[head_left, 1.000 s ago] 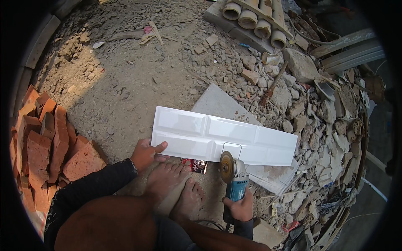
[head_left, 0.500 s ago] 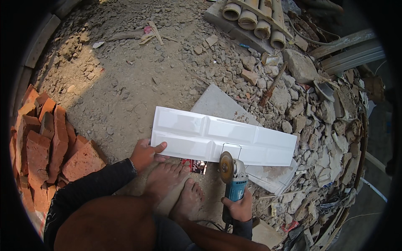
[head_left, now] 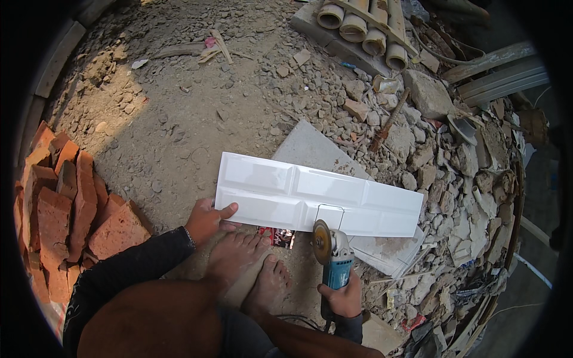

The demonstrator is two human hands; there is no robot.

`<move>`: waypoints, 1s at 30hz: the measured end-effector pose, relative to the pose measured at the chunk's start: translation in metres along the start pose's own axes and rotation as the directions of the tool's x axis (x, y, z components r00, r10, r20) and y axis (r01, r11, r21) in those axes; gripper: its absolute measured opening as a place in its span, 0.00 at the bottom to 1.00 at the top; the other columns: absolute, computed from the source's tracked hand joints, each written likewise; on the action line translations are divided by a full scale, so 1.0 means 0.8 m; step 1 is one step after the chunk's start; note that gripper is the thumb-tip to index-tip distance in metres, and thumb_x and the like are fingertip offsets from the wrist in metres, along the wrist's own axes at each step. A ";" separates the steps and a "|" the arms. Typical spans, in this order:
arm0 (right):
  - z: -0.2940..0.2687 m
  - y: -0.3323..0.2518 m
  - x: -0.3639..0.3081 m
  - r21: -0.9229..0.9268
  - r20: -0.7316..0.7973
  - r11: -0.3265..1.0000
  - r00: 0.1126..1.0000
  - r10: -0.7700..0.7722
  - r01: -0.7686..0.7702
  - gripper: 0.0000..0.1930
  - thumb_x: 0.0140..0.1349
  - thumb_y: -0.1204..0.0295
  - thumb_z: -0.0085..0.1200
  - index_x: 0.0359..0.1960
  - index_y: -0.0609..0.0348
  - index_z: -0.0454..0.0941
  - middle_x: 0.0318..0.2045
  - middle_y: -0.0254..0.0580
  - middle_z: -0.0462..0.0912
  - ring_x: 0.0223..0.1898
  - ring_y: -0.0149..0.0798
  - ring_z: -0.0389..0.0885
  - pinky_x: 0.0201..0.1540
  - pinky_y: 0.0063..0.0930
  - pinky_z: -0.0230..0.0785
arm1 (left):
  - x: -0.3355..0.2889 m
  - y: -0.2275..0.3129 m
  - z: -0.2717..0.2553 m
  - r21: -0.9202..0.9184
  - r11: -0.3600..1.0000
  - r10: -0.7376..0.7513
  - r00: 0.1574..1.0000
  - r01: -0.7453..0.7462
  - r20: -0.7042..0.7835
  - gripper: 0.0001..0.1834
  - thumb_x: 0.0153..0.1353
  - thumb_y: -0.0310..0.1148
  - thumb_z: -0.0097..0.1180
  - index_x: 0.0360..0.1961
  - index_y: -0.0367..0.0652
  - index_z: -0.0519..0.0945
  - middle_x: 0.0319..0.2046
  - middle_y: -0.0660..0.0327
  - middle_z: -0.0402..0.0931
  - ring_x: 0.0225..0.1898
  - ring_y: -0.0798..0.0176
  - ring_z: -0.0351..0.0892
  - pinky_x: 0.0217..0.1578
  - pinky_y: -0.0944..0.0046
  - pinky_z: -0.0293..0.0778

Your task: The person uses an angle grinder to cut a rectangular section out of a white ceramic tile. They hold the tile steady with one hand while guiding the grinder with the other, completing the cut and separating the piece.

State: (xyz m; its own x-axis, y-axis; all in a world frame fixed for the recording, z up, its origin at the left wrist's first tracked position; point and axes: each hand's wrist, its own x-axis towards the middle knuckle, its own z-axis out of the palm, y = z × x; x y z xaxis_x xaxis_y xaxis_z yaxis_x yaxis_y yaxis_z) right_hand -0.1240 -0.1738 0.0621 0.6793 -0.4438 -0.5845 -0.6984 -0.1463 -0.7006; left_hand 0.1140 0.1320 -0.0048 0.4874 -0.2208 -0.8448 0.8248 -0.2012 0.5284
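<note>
A long white glossy tile (head_left: 256, 174) with raised brick-like panels lies across a grey slab. My left hand (head_left: 209, 222) grips its lower left corner, thumb on top, fingers underneath. In my right hand (head_left: 341, 293) is a teal angle grinder (head_left: 338, 271), fingers wrapped round its body. The cutting disc (head_left: 323, 241) stands upright at the tile's near edge; whether it touches the tile cannot be made out. Just above the disc, a small rectangular outline (head_left: 330, 206) is drawn on the tile.
Under the tile is the grey slab (head_left: 310, 143). Broken red bricks (head_left: 83, 203) are piled at the left. Rubble (head_left: 441, 155) spreads along the right, with clay-coloured pipes (head_left: 353, 27) at the top. My bare feet (head_left: 267, 280) stand close to the tile, and a cable (head_left: 298, 319) runs near them.
The grinder has shifted very slightly toward me, and its disc has turned a little. My left hand and the tile have not moved.
</note>
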 end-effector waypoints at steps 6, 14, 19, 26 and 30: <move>-0.002 -0.001 0.001 -0.033 0.011 0.999 1.000 -0.010 0.011 0.28 0.47 0.75 0.74 0.53 0.68 0.81 0.39 0.48 0.90 0.39 0.39 0.87 0.50 0.37 0.81 | 0.000 0.000 0.000 0.008 1.000 0.004 1.000 -0.004 0.003 0.29 0.77 0.40 0.67 0.66 0.26 0.75 0.55 0.45 0.88 0.46 0.55 0.93 0.45 0.63 0.90; -0.005 -0.008 0.000 -0.080 0.015 0.997 1.000 0.009 -0.008 0.27 0.48 0.74 0.74 0.52 0.67 0.82 0.39 0.48 0.90 0.40 0.40 0.88 0.51 0.37 0.81 | -0.001 0.000 0.000 0.003 1.000 0.008 1.000 -0.008 0.011 0.29 0.77 0.40 0.67 0.67 0.27 0.75 0.55 0.46 0.88 0.46 0.55 0.93 0.45 0.63 0.90; -0.006 -0.001 -0.003 -0.076 0.020 0.997 0.999 0.033 -0.032 0.27 0.48 0.74 0.74 0.52 0.67 0.81 0.39 0.48 0.90 0.40 0.40 0.88 0.51 0.37 0.81 | 0.000 0.000 0.000 0.003 1.000 0.011 1.000 -0.011 0.012 0.29 0.77 0.40 0.67 0.67 0.28 0.75 0.55 0.47 0.88 0.46 0.55 0.93 0.45 0.63 0.90; -0.007 0.002 -0.004 -0.093 0.030 0.995 0.999 0.040 -0.037 0.27 0.47 0.73 0.74 0.52 0.66 0.82 0.39 0.48 0.90 0.40 0.40 0.88 0.50 0.38 0.81 | -0.002 0.001 0.001 0.005 1.000 0.012 1.000 -0.012 0.002 0.29 0.77 0.40 0.67 0.67 0.28 0.75 0.55 0.48 0.88 0.45 0.56 0.93 0.45 0.63 0.89; -0.006 0.003 -0.003 -0.086 0.037 0.996 0.998 0.042 -0.039 0.27 0.47 0.73 0.74 0.52 0.67 0.81 0.38 0.49 0.90 0.39 0.41 0.88 0.50 0.38 0.81 | -0.002 0.001 0.001 0.008 1.000 0.009 1.000 -0.009 0.006 0.29 0.77 0.40 0.67 0.67 0.28 0.76 0.55 0.48 0.88 0.45 0.56 0.93 0.45 0.63 0.89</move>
State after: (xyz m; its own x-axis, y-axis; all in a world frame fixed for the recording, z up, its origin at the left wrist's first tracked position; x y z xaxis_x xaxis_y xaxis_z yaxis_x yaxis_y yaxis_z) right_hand -0.1280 -0.1775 0.0638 0.6572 -0.4163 -0.6283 -0.7410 -0.2046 -0.6395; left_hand 0.1138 0.1316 -0.0034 0.4929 -0.2280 -0.8397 0.8181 -0.2073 0.5365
